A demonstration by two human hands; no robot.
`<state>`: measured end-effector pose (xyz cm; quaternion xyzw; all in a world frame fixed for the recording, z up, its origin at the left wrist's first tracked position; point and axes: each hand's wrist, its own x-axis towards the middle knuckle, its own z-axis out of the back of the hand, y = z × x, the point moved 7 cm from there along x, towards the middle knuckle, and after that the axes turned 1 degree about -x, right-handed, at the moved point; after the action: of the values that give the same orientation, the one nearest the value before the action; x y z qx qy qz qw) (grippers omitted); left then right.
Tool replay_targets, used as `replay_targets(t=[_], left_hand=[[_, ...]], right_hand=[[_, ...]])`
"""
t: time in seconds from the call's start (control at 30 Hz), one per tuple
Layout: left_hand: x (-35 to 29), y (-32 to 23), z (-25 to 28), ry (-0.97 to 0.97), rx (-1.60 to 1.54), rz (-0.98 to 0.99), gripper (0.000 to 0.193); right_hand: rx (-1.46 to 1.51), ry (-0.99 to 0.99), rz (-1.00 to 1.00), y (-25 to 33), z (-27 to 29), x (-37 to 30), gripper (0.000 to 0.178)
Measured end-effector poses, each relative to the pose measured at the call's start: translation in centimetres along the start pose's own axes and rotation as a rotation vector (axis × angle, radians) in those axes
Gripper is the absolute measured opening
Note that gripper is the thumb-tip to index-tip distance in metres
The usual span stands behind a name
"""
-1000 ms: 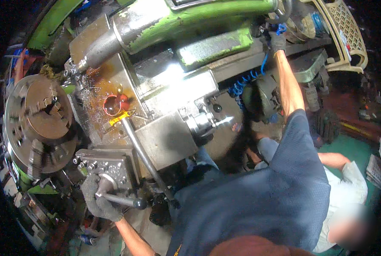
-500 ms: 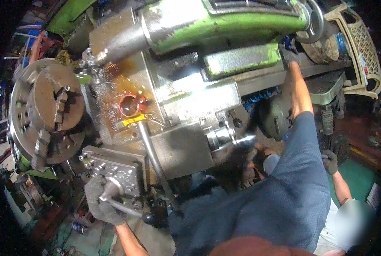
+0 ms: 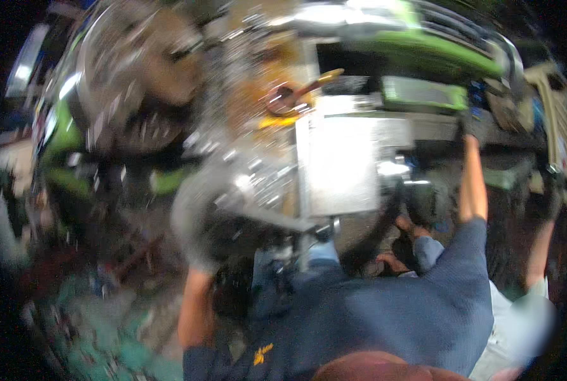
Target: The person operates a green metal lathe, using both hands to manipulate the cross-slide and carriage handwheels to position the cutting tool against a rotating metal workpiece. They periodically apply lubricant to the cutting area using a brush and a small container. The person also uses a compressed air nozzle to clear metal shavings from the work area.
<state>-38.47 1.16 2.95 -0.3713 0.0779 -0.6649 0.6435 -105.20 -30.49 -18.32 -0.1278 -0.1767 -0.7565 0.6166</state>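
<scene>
My left hand (image 3: 197, 206), in a grey glove, lies against the metal tool post (image 3: 255, 174) of a lathe, beside its clamping lever (image 3: 270, 217). Motion smears its fingers, so its grip cannot be made out. My right arm reaches far out to the right. Its dark-gloved right hand (image 3: 466, 122) is by the base of the green tailstock (image 3: 423, 94), with the fingers lost in shadow. Beyond the tool post a red cup (image 3: 282, 100) with a brush (image 3: 321, 81) in it stands on the oily, chip-strewn slide. A yellow-ended metal bar (image 3: 280, 122) lies near the cup.
The big round chuck (image 3: 163, 60), blurred, is at the upper left. A bright flat metal plate (image 3: 340, 171) fills the middle. At right are another person's gloved hand (image 3: 547, 197) and pale clothing (image 3: 508, 330), near a cream perforated frame (image 3: 553, 114).
The whole view has swung, so the lathe appears higher and further right, now blurred. My left hand stays at the tool post, my right by the tailstock. The other person's hand appears higher.
</scene>
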Motion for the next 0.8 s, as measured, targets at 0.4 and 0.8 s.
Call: replay_targets(t=[0.4,0.8], left_hand=[[-21.8,38.4,5.9,-0.08,0.402,0.711,0.03],[-43.3,54.0,-15.1,0.052,-1.04,1.641,0.027]], right_hand=[[0.677,0.257,-0.046,15.6,12.7,-19.4,0.038],[-0.054,0.184,0.261,26.9,14.4,-23.7,0.042]])
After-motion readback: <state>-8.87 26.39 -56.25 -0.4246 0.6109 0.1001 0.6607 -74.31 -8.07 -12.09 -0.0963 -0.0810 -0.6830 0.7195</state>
